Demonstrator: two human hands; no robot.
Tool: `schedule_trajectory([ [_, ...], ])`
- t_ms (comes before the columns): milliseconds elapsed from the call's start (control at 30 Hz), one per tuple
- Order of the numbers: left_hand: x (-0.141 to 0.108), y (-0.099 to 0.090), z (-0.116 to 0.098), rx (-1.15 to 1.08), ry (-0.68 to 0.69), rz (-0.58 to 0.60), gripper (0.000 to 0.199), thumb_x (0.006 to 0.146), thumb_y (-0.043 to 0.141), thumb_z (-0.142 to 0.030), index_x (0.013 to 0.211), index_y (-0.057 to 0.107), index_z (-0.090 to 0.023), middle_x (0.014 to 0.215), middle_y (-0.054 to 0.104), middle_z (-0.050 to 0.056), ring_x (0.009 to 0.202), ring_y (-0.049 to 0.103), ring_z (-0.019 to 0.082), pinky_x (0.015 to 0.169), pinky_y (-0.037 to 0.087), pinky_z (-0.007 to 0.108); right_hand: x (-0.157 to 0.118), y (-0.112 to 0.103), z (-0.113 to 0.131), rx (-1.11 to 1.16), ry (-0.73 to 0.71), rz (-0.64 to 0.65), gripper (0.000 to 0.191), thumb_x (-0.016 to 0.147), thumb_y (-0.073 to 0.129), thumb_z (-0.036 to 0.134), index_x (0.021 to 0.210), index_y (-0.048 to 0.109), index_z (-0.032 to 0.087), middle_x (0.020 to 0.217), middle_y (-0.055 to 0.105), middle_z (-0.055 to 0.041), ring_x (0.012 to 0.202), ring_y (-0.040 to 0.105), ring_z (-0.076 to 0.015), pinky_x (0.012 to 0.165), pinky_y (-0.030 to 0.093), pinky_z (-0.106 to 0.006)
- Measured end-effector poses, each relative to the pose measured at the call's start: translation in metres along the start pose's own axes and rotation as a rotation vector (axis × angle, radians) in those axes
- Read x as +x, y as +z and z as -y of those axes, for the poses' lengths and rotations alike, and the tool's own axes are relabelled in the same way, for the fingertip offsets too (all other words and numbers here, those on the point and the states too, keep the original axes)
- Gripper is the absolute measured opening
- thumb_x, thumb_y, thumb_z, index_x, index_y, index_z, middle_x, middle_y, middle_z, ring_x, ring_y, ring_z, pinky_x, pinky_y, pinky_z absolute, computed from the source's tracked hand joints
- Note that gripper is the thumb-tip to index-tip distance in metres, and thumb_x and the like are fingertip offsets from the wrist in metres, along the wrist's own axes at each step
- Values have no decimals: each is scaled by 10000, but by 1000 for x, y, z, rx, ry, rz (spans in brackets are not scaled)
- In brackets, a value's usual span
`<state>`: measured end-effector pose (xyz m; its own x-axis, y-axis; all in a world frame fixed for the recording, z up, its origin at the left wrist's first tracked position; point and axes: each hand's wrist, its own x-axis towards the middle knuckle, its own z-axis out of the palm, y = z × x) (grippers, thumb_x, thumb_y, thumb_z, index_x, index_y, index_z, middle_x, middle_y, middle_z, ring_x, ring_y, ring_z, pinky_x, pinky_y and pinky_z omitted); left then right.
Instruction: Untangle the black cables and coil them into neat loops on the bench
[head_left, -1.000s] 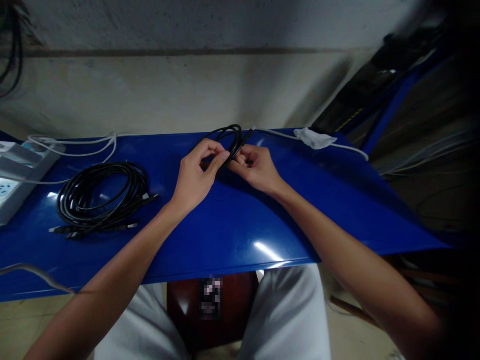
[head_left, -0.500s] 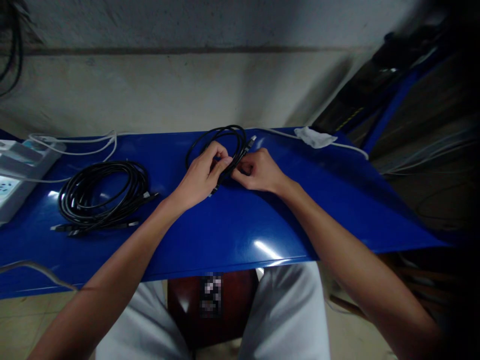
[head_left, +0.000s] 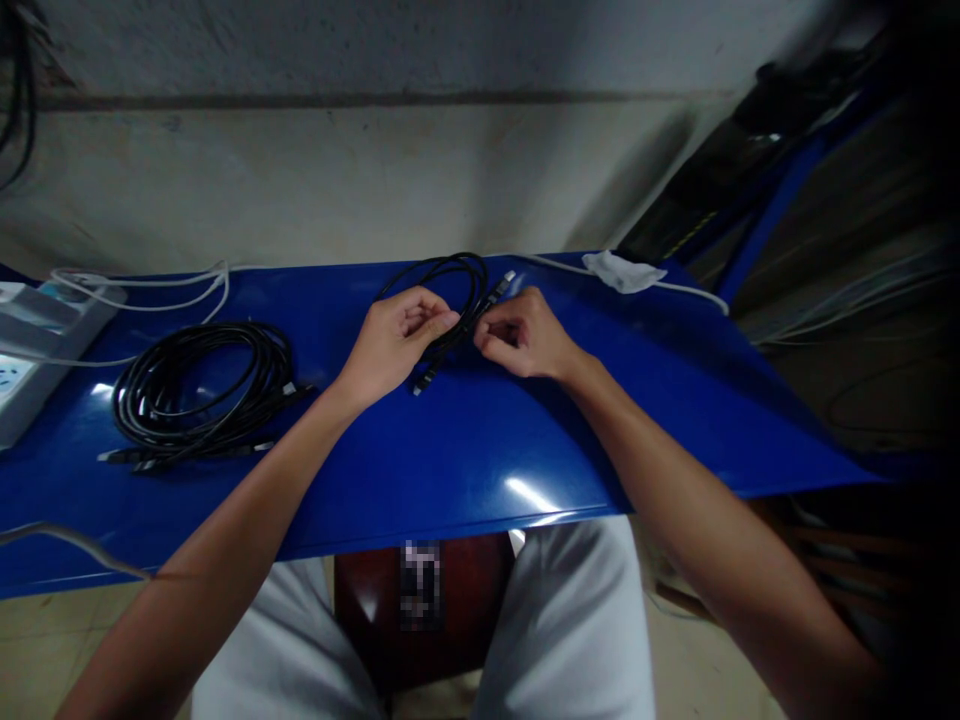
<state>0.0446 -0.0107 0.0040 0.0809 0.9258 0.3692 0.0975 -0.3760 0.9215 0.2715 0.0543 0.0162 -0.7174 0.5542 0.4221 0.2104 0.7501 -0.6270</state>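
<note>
Left hand pinched the black cable on the blue table; right hand was curled just beside it, its grip impossible to tell. At left, a larger coil lay already wound; the black cable was looped, its plugs protruding, any fastening unconfirmed.

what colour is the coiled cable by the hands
The coiled cable is black, seen best in the head view.
</note>
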Motion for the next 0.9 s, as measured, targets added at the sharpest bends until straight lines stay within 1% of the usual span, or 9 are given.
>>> schedule_trajectory([
  [167,-5,2,4,33,-80,90,211,953,845,-361,912,745,-180,839,751,32,742,689,144,687,510,265,-2,-11,-8,63,20,-488,379,961,565,341,606,568,210,578,499,-11,543,400,-136,590,275,-334],
  [233,-7,3,6,60,-121,155,206,951,844,-363,921,751,-182,843,758,33,732,692,146,671,497,265,-2,-7,-7,50,62,-584,430,1012,603,390,621,570,215,571,473,-3,536,371,-137,585,254,-335],
  [300,-8,2,6,84,-146,214,206,942,849,-370,923,759,-185,834,758,32,727,696,152,655,493,264,-1,-2,-4,24,98,-539,434,1012,675,440,654,575,218,560,442,23,524,342,-127,574,240,-327],
  [367,-8,0,6,103,-159,250,202,928,853,-369,914,767,-186,813,754,30,721,698,158,642,492,261,1,3,-1,-3,100,-379,370,963,759,439,708,616,213,564,445,45,522,336,-116,567,247,-315],
  [467,-6,-5,4,106,-161,262,169,907,847,-338,914,778,-184,831,776,38,751,724,170,660,519,262,3,7,1,-28,25,-105,221,909,784,366,787,721,193,657,588,25,577,462,-120,603,326,-299],
  [533,-5,-8,2,105,-158,266,162,904,839,-333,929,789,-181,865,798,51,799,754,187,700,552,273,4,6,1,-27,-38,10,176,898,765,329,797,763,185,751,670,-5,654,566,-136,653,379,-294],
  [633,-4,-11,2,132,-152,258,166,909,841,-339,920,795,-180,873,808,60,812,767,196,736,585,288,5,6,0,-21,-73,70,141,882,772,297,803,790,182,788,685,-12,693,607,-140,685,398,-289],
  [767,-4,-11,3,133,-135,242,102,886,844,-274,904,795,-187,869,809,49,796,767,185,779,608,303,5,8,1,-16,-79,80,128,881,779,273,789,785,184,771,681,-3,680,590,-131,706,401,-291],
  [900,-4,-11,6,127,-128,242,115,873,850,-277,906,785,-187,874,807,55,818,777,196,808,624,330,5,10,1,11,-41,88,122,871,766,258,777,776,182,768,692,-5,675,588,-131,691,400,-290],
])
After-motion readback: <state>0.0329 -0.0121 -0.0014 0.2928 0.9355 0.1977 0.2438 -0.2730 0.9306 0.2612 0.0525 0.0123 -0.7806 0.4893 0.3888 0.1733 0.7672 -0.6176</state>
